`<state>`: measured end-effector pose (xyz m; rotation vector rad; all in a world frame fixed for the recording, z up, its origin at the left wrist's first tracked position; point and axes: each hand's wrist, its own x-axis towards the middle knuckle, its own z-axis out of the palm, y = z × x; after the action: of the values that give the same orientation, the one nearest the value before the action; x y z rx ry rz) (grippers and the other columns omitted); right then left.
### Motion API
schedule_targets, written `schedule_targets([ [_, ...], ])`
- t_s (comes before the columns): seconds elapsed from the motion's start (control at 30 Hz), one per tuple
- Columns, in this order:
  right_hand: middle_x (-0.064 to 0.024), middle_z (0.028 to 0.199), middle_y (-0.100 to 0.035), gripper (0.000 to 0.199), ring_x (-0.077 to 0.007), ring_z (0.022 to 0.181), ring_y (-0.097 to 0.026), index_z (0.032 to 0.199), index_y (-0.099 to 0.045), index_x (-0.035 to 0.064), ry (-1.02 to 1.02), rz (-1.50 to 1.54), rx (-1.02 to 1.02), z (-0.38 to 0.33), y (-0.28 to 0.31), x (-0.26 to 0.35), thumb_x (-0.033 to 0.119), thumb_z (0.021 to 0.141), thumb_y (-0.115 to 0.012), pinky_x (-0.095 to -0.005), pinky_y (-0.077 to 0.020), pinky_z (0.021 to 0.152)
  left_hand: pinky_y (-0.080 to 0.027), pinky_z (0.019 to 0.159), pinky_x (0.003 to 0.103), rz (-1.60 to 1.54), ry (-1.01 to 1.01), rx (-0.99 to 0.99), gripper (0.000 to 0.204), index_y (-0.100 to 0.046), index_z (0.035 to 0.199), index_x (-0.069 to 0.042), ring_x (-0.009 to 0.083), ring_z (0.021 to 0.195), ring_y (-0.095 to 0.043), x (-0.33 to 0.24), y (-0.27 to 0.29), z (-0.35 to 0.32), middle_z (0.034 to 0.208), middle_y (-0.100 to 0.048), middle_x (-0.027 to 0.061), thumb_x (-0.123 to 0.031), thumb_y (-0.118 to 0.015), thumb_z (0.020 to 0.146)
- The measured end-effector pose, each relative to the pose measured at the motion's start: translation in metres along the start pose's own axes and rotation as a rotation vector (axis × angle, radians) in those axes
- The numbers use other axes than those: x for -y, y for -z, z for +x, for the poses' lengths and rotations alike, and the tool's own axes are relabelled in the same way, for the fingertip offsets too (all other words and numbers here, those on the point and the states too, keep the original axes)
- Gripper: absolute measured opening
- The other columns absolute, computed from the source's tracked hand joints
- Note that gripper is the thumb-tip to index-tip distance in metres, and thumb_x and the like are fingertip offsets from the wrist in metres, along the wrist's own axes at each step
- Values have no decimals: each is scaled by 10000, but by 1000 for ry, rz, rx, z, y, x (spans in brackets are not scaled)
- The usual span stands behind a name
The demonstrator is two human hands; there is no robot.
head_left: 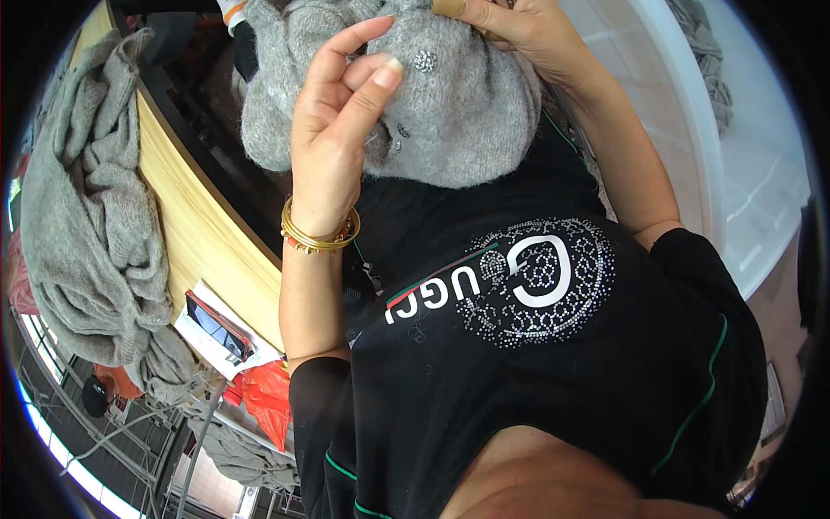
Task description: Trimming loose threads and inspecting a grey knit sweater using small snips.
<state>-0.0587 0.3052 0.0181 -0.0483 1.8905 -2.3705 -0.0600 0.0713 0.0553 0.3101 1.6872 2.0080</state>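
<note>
A fuzzy grey knit garment (475, 121) lies bunched in front of my body at the top of the view. One round sparkling bead ornament (424, 60) sits on it, and smaller dark shiny bits show lower down. My left hand (333, 112), with gold bangles at the wrist, is over the garment's left part. Its thumb and a bent finger meet in a pinch while the index finger stretches out; anything between the tips is too small to see. At the upper edge my right hand (527, 30) grips the knit, a tan band around one finger.
On the left, more grey knitwear (95, 216) is heaped along a pale wooden table (207, 225). A phone (216, 327) rests on white paper, beside a red plastic bag (266, 398). To the right curves a white smooth surface (657, 78), with grey knit beyond it.
</note>
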Motion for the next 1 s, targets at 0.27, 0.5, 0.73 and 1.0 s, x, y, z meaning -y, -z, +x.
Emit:
schedule_targets([
  [0.27, 61, 841, -616, 134, -15, 740, -535, 1039, -662, 22, 96, 61, 15, -3, 0, -4, 45, 939, -747, -196, -448, 665, -442, 685, 142, 16, -5, -5, 536, -537, 1397, -27, -2, 835, -555, 1, -7, 3, 935, -599, -65, 74, -725, 905],
  [0.5, 49, 857, -592, 187, -18, 776, -541, 1096, -626, -13, 121, 265, 5, -5, -6, -7, -52, 927, -697, -212, -526, 752, -426, 680, 133, 72, -5, -91, 502, -566, 1363, -18, -21, 794, -487, 4, -8, 3, 925, -539, -99, 83, -731, 900],
  [0.73, 45, 855, -605, 148, -14, 736, -546, 1061, -637, -4, 123, 113, -26, 0, 4, -10, -55, 930, -684, -215, -544, 759, -486, 766, 157, 116, -3, -55, 562, -541, 1381, -19, 16, 877, -559, 2, -8, 5, 1016, -602, -52, 83, -758, 873],
  [1.0, 92, 763, -494, 135, 1, 653, -430, 1014, -653, -1, 118, -116, -125, -3, 4, -6, -20, 894, -713, -170, -376, 596, -499, 861, 229, 262, -56, -45, 514, -570, 1353, -27, 90, 1052, -595, 14, 5, 2, 1158, -645, 16, -56, -794, 892],
])
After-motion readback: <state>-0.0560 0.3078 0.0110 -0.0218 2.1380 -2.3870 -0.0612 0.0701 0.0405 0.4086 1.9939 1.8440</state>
